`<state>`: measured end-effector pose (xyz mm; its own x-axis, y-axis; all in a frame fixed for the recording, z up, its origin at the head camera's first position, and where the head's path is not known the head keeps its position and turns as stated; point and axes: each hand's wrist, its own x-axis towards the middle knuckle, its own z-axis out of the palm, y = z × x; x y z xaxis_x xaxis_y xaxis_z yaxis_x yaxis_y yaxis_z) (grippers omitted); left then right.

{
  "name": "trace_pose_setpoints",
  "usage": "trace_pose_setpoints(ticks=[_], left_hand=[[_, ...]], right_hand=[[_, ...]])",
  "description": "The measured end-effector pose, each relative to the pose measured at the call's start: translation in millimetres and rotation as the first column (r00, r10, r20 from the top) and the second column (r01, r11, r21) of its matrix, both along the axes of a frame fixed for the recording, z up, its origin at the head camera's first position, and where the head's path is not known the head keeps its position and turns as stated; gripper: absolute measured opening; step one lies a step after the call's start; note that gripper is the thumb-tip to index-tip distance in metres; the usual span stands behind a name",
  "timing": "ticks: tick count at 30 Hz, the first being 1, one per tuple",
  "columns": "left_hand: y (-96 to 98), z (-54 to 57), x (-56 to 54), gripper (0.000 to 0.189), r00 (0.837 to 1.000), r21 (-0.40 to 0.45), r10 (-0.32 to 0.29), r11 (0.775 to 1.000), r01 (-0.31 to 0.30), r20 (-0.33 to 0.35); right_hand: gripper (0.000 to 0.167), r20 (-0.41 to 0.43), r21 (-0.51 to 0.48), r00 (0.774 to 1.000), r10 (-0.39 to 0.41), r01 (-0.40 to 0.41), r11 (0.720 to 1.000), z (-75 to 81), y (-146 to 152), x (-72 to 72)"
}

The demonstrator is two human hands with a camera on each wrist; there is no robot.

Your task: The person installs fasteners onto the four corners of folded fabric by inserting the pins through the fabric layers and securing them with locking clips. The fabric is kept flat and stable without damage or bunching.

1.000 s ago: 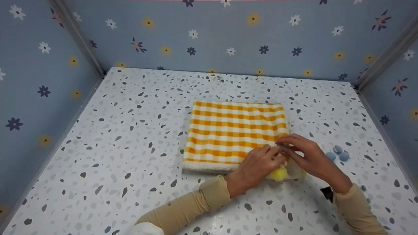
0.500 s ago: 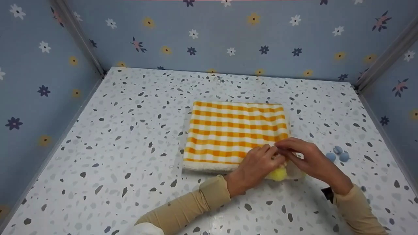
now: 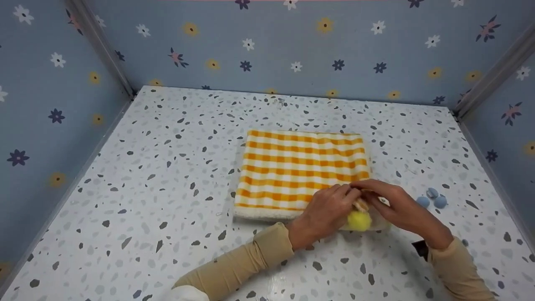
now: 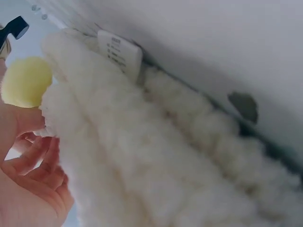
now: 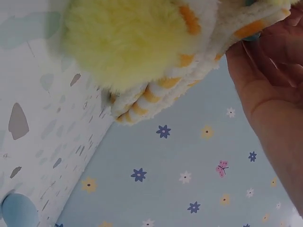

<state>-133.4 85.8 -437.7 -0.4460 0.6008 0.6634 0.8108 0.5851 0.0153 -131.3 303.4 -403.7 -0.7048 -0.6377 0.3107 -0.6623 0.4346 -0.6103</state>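
1. Head view: a checked orange-and-white cloth (image 3: 299, 167) is lying folded in a flat rectangle on the speckled surface (image 3: 179, 225), woolly white fleece (image 4: 118, 142) showing along its near edge.
2. Both hands are sitting close together at its near right corner: the left hand (image 3: 328, 207) is gripping it, the right hand (image 3: 397, 205) is pinching its edge, a smooth blue piece (image 5: 252, 37) peeping out there.
3. A fluffy, round yellow pom-pom (image 3: 359, 220) is bulging beside them.
4. Three rounded blue pieces (image 3: 440, 202) are resting farther right.

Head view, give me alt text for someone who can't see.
Two hands meet at the near right corner of a folded orange-and-white checked cloth, by a yellow pompom. The cloth lies on a speckled white table, with three small blue pieces at right and a flowered wall behind.
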Motion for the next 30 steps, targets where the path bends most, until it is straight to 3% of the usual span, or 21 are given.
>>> trace_pose_setpoints(ticks=[3, 5, 9, 13, 18, 20, 21, 25, 26, 27, 28, 30], left_hand=[[-2.5, 3.2, -1.2, 0.011, 0.995, 0.024, -0.003, 1.0, 0.001, 0.097], [-5.2, 6.2, -1.9, 0.01, 0.982, 0.05, -0.011, 0.999, 0.002, 0.19], [-10.9, 12.8, -4.3, 0.009, 0.934, 0.108, -0.027, 0.994, -0.012, 0.357], [-16.4, 21.2, -8.3, 0.006, 0.875, 0.161, -0.026, 0.985, -0.06, 0.484], [-24.5, 33.7, -14.6, 0.01, 0.78, 0.191, -0.055, 0.978, -0.084, 0.624], [-28.6, 37.9, -17.9, 0.009, 0.731, 0.207, -0.085, 0.975, -0.078, 0.677], [-30.8, 39.6, -19.4, 0.008, 0.703, 0.221, -0.106, 0.972, -0.075, 0.703], [-38.3, 46.6, -25.1, 0.008, 0.55, 0.311, -0.205, 0.945, -0.105, 0.809], [-40.0, 48.2, -26.4, 0.008, 0.521, 0.332, -0.225, 0.936, -0.12, 0.823], [-41.8, 49.8, -27.7, 0.007, 0.503, 0.35, -0.243, 0.928, -0.13, 0.83], [-43.7, 51.3, -28.9, 0.005, 0.496, 0.365, -0.256, 0.921, -0.135, 0.83], [-48.1, 54.3, -31.7, 0.001, 0.5, 0.383, -0.271, 0.914, -0.134, 0.822]], right_hand=[[0.051, 0.016, -0.006, 1.0, 0.013, -0.013, 1.0, 0.2, 2.4, -2.5], [0.053, 0.015, -0.014, 1.0, 0.011, -0.011, 1.0, 0.3, 4.2, -3.8], [0.052, -0.01, -0.021, 1.0, -0.017, 0.017, 1.0, -0.7, 6.5, -5.7], [0.042, -0.064, -0.015, 0.996, -0.061, 0.06, 0.998, -3.8, 6.1, -7.3], [0.036, -0.165, -0.009, 0.985, -0.044, 0.043, 0.999, -6.6, 3.9, -10.2], [0.036, -0.198, -0.004, 0.98, -0.029, 0.029, 1.0, -6.6, 1.8, -12.9], [0.036, -0.21, 0.0, 0.977, -0.031, 0.032, 0.999, -6.2, 0.8, -14.4], [0.042, -0.243, 0.015, 0.969, -0.042, 0.047, 0.999, -2.6, -4.7, -22.3], [0.043, -0.254, 0.018, 0.966, -0.045, 0.051, 0.999, -1.3, -6.1, -24.8], [0.045, -0.263, 0.016, 0.964, -0.046, 0.052, 0.999, 0.0, -7.5, -27.3], [0.045, -0.274, 0.015, 0.961, -0.045, 0.051, 0.999, 1.2, -9.3, -30.1], [0.045, -0.289, 0.009, 0.957, -0.037, 0.041, 0.999, 3.0, -12.9, -36.4]])
